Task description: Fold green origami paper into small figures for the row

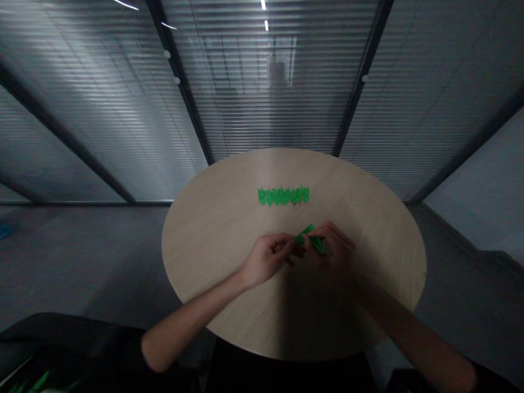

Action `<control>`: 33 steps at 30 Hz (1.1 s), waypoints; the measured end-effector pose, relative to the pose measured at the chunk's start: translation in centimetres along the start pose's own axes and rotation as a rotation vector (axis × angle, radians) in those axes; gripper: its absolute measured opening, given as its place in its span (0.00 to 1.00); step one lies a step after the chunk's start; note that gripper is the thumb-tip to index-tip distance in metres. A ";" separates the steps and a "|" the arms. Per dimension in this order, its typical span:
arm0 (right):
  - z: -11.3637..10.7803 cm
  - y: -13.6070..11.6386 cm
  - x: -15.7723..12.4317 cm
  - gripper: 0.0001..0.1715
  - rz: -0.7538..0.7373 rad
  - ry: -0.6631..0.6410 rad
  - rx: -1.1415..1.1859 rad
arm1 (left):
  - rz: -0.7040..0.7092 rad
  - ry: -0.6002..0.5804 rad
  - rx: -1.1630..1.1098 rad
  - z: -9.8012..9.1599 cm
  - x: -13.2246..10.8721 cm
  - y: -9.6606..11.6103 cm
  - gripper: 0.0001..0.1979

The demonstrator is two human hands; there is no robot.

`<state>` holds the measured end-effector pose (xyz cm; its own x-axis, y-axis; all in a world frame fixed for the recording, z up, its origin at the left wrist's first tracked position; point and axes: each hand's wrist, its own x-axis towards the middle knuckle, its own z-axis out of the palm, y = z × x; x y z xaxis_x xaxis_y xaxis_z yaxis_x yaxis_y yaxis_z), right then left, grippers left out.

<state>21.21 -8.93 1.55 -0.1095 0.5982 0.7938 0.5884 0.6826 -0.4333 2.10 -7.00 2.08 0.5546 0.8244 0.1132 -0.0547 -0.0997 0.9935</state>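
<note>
My left hand [262, 260] is closed, its thumb and fingertips pinching the left end of a green leaf-like piece [311, 228]. My right hand [334, 246] grips the same piece from the right with bent fingers. The piece is held low over the tabletop, and fingers cover part of it; its exact kind is hard to make out. Beyond both hands, several green leaf-shaped pieces [283, 196] lie side by side in a row, tips toward me.
The round wooden table [204, 234] stands before a wall of blinds [270, 120] with dark posts. At the lower left, blurred green pieces [41, 380] show against something dark. A blue thing [5, 230] lies on the floor at far left.
</note>
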 end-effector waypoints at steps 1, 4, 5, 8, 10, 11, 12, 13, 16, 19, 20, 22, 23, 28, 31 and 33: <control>0.0 0.1 0.0 0.05 0.001 -0.001 0.003 | 0.004 -0.014 -0.004 0.0 0.0 0.0 0.19; 0.0 0.2 0.0 0.06 0.011 0.009 0.009 | 0.010 -0.052 -0.028 -0.2 -0.1 0.1 0.18; 0.0 0.2 0.0 0.06 0.018 0.014 0.006 | 0.014 -0.058 -0.034 -0.2 -0.1 0.1 0.18; 0.0 0.2 0.1 0.05 0.021 0.043 -0.005 | 0.027 -0.050 -0.032 -0.2 -0.2 0.1 0.18; 0.0 0.2 0.1 0.05 0.012 0.049 -0.004 | 0.025 -0.039 -0.020 -0.2 -0.2 0.2 0.18; 0.0 0.1 0.1 0.05 0.008 0.038 0.000 | 0.020 -0.034 -0.012 -0.2 -0.2 0.2 0.18; 0.0 0.1 0.1 0.05 0.010 0.035 0.011 | 0.016 -0.027 -0.005 -0.2 -0.2 0.3 0.18; 0.0 0.1 0.1 0.05 0.003 0.043 0.020 | 0.010 -0.022 -0.001 -0.2 -0.2 0.3 0.18; 0.0 0.1 0.0 0.05 0.028 0.033 0.005 | -0.008 -0.013 -0.003 -0.2 -0.1 0.4 0.19; 0.0 0.0 0.0 0.05 0.042 0.019 -0.010 | -0.014 -0.018 -0.016 -0.2 0.0 0.4 0.20; 0.0 0.0 0.0 0.04 0.041 0.019 -0.011 | -0.013 -0.018 -0.020 -0.2 -0.1 0.4 0.20; 0.0 -0.1 0.1 0.04 0.046 0.022 -0.010 | -0.014 -0.014 -0.021 -0.2 -0.1 0.4 0.21; 0.0 -0.1 0.1 0.05 0.050 0.024 -0.012 | -0.016 -0.013 -0.019 -0.2 -0.1 0.4 0.21; -0.1 -0.3 0.3 0.06 0.064 0.001 -0.012 | 0.015 0.003 0.022 -0.2 -0.2 0.4 0.21; -0.1 -0.4 0.6 0.05 0.082 -0.038 0.031 | 0.053 0.070 0.128 -0.3 -0.1 0.3 0.20; -0.1 -0.5 0.8 0.05 0.086 -0.083 0.069 | 0.071 0.122 0.184 -0.3 0.0 0.2 0.20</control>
<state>20.92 -8.90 2.45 -0.1289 0.6866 0.7155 0.5420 0.6530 -0.5290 1.81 -6.84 2.25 0.4498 0.8717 0.1943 0.0687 -0.2507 0.9656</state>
